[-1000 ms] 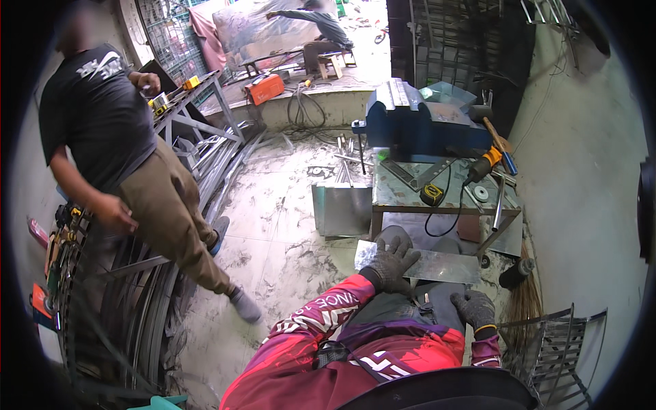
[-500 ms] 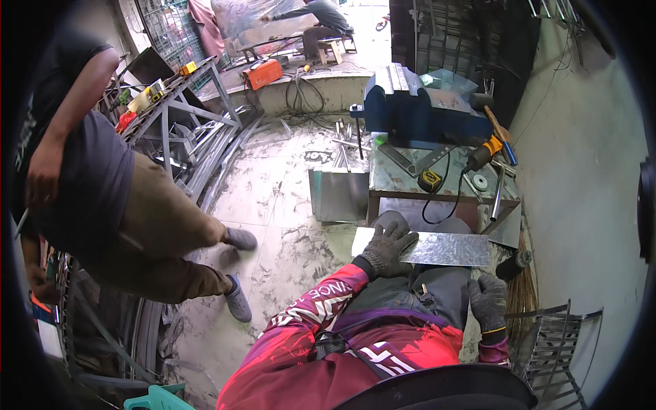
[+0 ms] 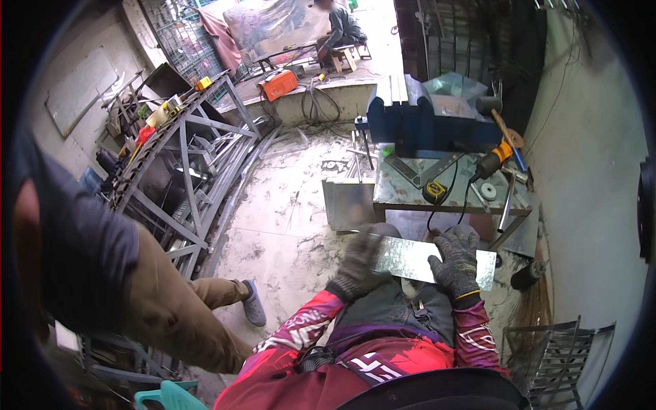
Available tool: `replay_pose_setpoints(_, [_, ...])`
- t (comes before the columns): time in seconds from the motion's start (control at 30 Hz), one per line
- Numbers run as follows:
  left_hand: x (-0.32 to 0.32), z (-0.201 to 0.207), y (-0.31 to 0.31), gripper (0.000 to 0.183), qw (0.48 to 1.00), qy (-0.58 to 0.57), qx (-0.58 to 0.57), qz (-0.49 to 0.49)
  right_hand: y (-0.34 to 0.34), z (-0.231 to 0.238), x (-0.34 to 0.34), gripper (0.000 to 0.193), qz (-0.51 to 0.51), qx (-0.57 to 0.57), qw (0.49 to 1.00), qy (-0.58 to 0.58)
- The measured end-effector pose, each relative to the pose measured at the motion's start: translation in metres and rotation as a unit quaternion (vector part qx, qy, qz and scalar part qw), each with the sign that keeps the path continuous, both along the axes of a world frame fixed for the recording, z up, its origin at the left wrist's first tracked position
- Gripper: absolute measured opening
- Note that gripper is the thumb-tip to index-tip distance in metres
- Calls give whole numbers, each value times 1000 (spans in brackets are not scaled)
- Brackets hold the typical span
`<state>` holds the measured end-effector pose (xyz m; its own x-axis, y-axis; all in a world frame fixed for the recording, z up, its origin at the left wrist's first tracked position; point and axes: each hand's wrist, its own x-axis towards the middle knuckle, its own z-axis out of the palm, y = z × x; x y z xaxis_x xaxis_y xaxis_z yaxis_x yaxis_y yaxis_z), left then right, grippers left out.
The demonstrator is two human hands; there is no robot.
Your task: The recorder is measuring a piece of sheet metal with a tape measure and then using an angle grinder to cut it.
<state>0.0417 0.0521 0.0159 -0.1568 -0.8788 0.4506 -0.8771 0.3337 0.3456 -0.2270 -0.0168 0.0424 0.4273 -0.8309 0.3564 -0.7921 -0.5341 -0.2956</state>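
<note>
A flat strip of shiny sheet metal (image 3: 404, 260) lies across my lap. My right hand (image 3: 456, 265), in a grey knitted work glove, rests on its right part. The thumb and fingers are apart, and the fingertips reach the strip's far edge. At the strip's left end is my left hand (image 3: 361, 266), gloved too and smeared by motion, so I cannot make out how its fingers are set. Just beyond my knees is a small metal-topped table (image 3: 403, 195). On it are a yellow tape measure (image 3: 434, 191), a metal square (image 3: 410, 167) and an orange-and-black power tool (image 3: 490, 162).
A large blue vise (image 3: 437, 130) stands at the table's back, near a hammer (image 3: 502, 123). At left a person (image 3: 164, 287) walks close by, beside a steel rack (image 3: 184, 171) of metal lengths. A wire rack (image 3: 560, 362) leans near the right wall. Another person (image 3: 338, 34) sits far off.
My right hand has come from beside my hip onto the metal strip. My left hand has slid toward its left end. The walking person has moved nearer, and my view has shifted.
</note>
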Motion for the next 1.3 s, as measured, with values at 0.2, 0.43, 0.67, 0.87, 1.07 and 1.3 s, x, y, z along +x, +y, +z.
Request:
replay_pose_setpoints(0.2, [65,7,58,49,907,81,309,274,4,11,-3,53,-2,-10,999,-42])
replay_pose_setpoints(0.43, [64,4,80,57,852,-31,483,202,4,19,16,53,39,22,996,-83])
replay_pose_setpoints(0.67, [88,4,87,40,855,61,510,68,-2,19,9,43,6,-17,984,-180])
replay_pose_setpoints(0.87, [100,25,55,31,905,239,289,200,-8,-9,-3,34,-12,-43,954,-295])
replay_pose_setpoints(1.07, [68,32,-1,41,769,575,271,73,-2,-5,0,33,-23,-30,947,-318])
replay_pose_setpoints(1.3, [73,5,-32,66,941,317,106,45,-7,6,0,31,12,-68,971,-229])
